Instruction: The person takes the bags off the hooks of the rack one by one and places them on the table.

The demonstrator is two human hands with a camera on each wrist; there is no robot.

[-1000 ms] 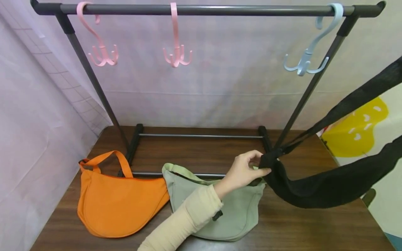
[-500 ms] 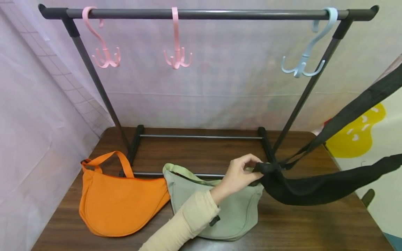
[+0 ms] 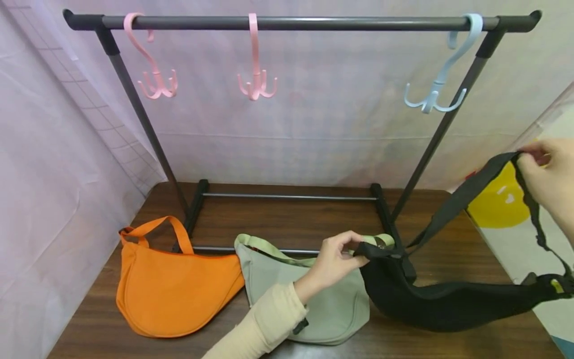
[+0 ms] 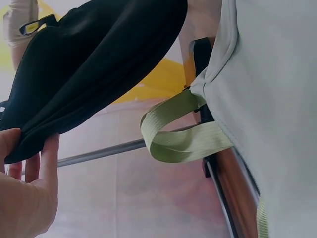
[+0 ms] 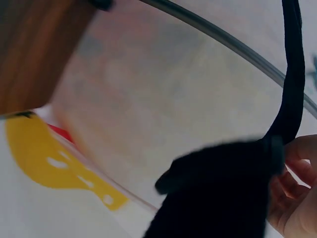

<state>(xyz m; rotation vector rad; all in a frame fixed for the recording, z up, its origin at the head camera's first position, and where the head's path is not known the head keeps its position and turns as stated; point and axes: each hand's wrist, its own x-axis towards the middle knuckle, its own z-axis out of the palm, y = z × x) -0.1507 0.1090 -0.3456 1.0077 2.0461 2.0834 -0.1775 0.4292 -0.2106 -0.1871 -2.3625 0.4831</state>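
A black sling bag [image 3: 448, 304] is stretched out over the right side of the table. My left hand [image 3: 334, 262] pinches its left end between thumb and fingers, above the sage green bag [image 3: 323, 309], which lies flat on the table. Up at the right edge, my right hand [image 3: 549, 172] grips the black bag's strap [image 3: 466, 192], which rises in a loop from the bag. In the right wrist view the strap [image 5: 292, 89] runs to the fingers. To the left, an orange bag [image 3: 175, 291] lies with its handle standing up.
A dark metal rack [image 3: 305, 23] stands on the wooden table [image 3: 287, 214]. From its top bar hang two pink hooks [image 3: 158, 85] and a light blue hook [image 3: 432, 94]. White curtain [image 3: 54, 209] encloses the left and back. A yellow print [image 3: 498, 204] is on the right.
The right hand has come into the head view, lowering the strap. The black bag has sunk toward the table. My left hand has moved slightly left and down, still pinching its end.
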